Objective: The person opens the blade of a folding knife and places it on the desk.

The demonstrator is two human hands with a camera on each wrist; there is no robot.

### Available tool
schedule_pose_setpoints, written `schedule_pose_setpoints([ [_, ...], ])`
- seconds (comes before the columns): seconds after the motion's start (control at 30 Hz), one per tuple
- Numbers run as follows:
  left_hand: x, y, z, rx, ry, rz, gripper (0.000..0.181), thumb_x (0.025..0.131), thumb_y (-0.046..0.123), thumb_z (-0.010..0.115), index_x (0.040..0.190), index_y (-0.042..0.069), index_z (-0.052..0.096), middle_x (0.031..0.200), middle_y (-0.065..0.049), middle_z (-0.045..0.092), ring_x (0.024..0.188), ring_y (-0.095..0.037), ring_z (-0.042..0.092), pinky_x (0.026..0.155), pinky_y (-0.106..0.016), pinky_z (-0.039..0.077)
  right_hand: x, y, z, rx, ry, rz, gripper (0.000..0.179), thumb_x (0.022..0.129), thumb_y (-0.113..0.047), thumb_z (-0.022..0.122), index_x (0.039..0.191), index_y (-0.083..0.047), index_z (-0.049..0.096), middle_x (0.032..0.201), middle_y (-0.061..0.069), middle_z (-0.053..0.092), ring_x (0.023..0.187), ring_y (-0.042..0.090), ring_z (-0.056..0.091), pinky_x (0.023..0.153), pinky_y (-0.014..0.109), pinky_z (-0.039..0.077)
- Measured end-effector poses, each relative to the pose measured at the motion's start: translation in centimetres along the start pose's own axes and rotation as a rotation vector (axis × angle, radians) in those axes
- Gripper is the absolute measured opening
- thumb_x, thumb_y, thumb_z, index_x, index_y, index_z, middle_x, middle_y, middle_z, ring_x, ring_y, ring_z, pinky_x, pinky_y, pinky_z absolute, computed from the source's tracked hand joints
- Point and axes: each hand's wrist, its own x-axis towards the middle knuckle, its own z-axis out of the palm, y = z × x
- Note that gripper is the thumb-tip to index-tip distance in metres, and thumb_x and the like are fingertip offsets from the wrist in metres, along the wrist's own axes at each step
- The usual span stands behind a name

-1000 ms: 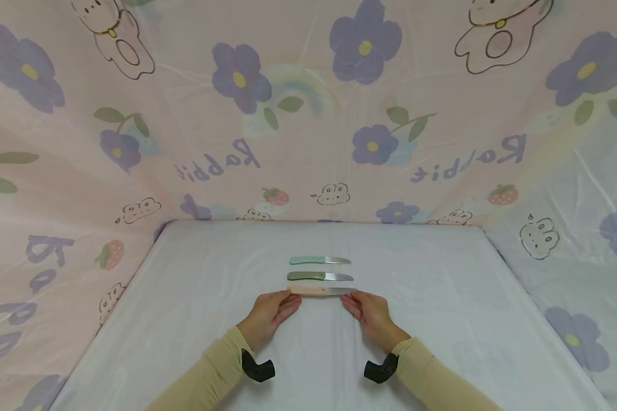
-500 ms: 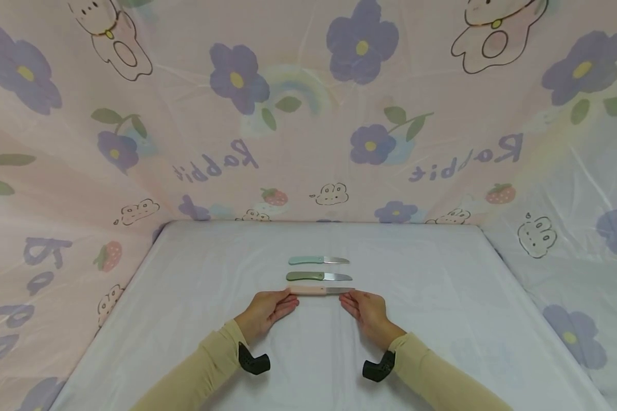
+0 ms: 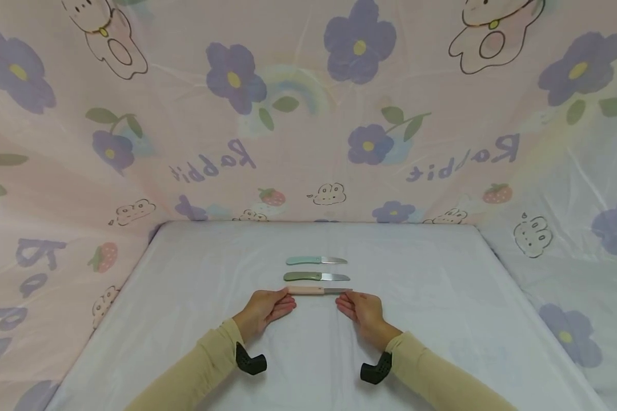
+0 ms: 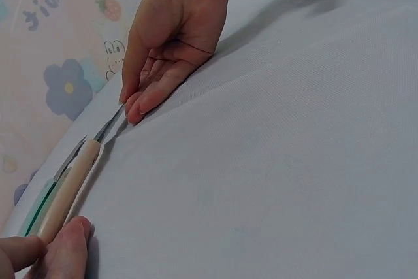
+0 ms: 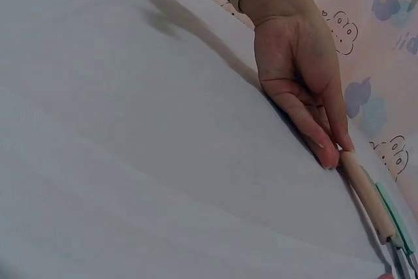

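A folding-style knife with a pale pink handle [image 3: 307,290] lies crosswise on the white-covered table, blade to the right. My left hand [image 3: 263,311] pinches the end of its handle between thumb and fingers. At the opposite end, my right hand [image 3: 365,314] pinches the blade tip, also seen in the left wrist view, where that right hand [image 4: 179,31] bends over the blade. Just beyond lies a knife with an olive green handle [image 3: 302,276], and behind it a knife with a mint green handle [image 3: 303,260]. All three lie roughly parallel.
The table [image 3: 185,257] is covered in white cloth. A patterned curtain [image 3: 298,142] with flowers and rabbits rises behind and along both sides. Black wrist-worn devices [image 3: 251,362] stick out inward from both sleeves.
The whole head view has drifted slightly to the left. Both hands keep their hold on the pink-handled knife, and the three knives keep nearly the same arrangement.
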Motion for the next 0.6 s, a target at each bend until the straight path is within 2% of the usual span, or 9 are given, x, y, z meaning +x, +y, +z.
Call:
schedule_pose_setpoints([
  [0.13, -0.1, -0.1, 0.0, 0.015, 0.009, 0.001, 0.034, 0.093, 0.016, 0.058, 0.111, -0.013, 0.055, 0.087, -0.016, 0.068, 0.083, -0.021, 0.067, 0.078, -0.031, 0.052, -0.3, 0.0, 0.0, -0.015, -0.015, 0.004, 0.033, 0.094, -0.009, 0.053, 0.117, 0.016, 0.049, 0.092, 0.019, 0.066, 0.087, 0.025, 0.067, 0.076, 0.034, 0.053],
  [0.27, -0.2, -0.1, 0.0, 0.017, -0.008, 0.008, 0.035, 0.093, 0.016, 0.057, 0.111, -0.014, 0.055, 0.088, -0.016, 0.068, 0.084, -0.022, 0.067, 0.079, -0.032, 0.052, -0.4, 0.0, -0.1, -0.032, -0.025, 0.001, 0.034, 0.095, -0.011, 0.054, 0.116, 0.015, 0.05, 0.094, 0.019, 0.065, 0.087, 0.025, 0.067, 0.077, 0.033, 0.053],
  [0.47, -0.4, 0.0, -0.9, 0.017, -0.11, -0.018, 0.037, 0.094, 0.019, 0.056, 0.114, -0.012, 0.053, 0.092, -0.016, 0.068, 0.09, -0.023, 0.066, 0.082, -0.032, 0.05, -0.5, 0.0, -0.2, -0.047, -0.068, 0.0, 0.036, 0.096, -0.015, 0.051, 0.117, 0.014, 0.049, 0.096, 0.019, 0.064, 0.088, 0.026, 0.066, 0.077, 0.035, 0.053],
  [0.6, -0.2, 0.0, -1.3, 0.034, -0.152, -0.02, 0.037, 0.096, 0.021, 0.053, 0.116, -0.011, 0.053, 0.097, -0.017, 0.067, 0.093, -0.024, 0.065, 0.083, -0.033, 0.05, -0.2, -0.1, -0.7, -0.027, -0.141, 0.026, 0.038, 0.099, -0.019, 0.047, 0.119, 0.012, 0.047, 0.1, 0.019, 0.063, 0.09, 0.026, 0.066, 0.079, 0.037, 0.052],
])
